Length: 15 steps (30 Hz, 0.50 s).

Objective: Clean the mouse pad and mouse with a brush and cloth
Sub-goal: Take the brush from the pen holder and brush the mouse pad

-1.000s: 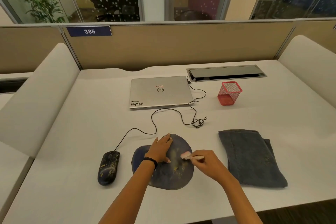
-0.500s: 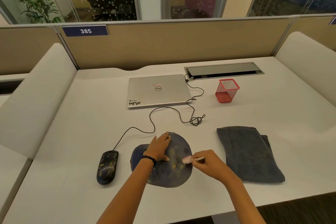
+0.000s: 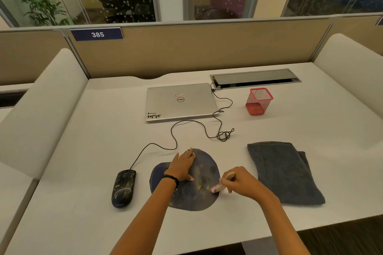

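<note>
Pressing flat with spread fingers, the left hand (image 3: pixel 183 166) hides the mouse pad's (image 3: pixel 205 172) left-centre; the pad lies long axis front-to-back, yellow specks near the brush (image 3: pixel 224 182). The right hand (image 3: pixel 241 184) curls around that brush, hiding its handle, bristles hard to make out. The mouse (image 3: pixel 123 188) points away. The folded grey cloth (image 3: pixel 284 172) lies right.

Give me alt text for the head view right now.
The right hand brushes yellow specks on a dark mouse pad with a small brush while the left hand presses the pad flat. A speckled mouse lies left, a folded grey cloth right.
</note>
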Motion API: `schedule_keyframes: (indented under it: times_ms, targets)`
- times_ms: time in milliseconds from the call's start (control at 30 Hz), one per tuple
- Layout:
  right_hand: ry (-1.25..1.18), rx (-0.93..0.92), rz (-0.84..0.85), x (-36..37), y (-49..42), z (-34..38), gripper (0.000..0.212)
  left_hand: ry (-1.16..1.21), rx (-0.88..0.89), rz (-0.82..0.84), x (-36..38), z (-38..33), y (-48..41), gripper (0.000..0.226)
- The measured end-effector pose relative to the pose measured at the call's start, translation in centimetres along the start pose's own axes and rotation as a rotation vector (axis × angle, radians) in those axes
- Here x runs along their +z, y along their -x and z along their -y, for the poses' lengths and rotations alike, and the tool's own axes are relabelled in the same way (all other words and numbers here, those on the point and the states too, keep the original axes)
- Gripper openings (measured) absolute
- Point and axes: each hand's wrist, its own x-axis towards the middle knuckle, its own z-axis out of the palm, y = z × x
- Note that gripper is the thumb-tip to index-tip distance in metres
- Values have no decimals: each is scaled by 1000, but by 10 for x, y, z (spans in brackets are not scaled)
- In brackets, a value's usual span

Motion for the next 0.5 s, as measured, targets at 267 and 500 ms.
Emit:
schedule_keyframes:
  times_ms: [267,500]
  targets:
    - [-69,-108,-164,4,-3,8,18,4,0,-2,0,1,0,92]
    - [73,-32,-2,7,2,5,29,-7,-1,-7,0,-1,0,91]
